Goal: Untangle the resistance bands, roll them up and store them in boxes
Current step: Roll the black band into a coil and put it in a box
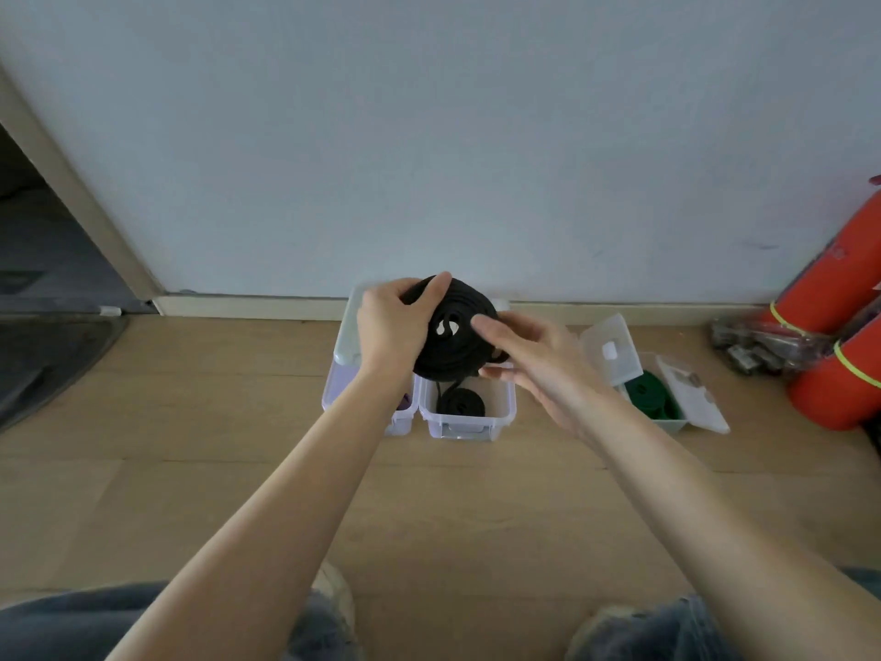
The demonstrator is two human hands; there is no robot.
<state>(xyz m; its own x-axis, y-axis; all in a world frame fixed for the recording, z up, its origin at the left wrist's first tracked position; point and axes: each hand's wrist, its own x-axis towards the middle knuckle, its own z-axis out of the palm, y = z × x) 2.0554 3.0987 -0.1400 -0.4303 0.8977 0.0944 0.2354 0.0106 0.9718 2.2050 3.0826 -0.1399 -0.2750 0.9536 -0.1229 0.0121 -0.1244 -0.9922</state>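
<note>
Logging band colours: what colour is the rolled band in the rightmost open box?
Green: the rolled band in the rightmost box, clearest in the head view.

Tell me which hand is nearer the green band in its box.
Right. The right hand touches the black roll's right side, toward the green band. The left hand grips the roll's far side.

- Clear boxes: three — left box (333, 393), middle box (465, 424), right box (667, 422).
- Rolled bands: two black, large roll (457, 345) and small roll (461, 403); one green roll (650, 395); a purple one (405, 400), mostly hidden.
- Hands: two.
- Orange cylinders (839, 279): two.
</note>
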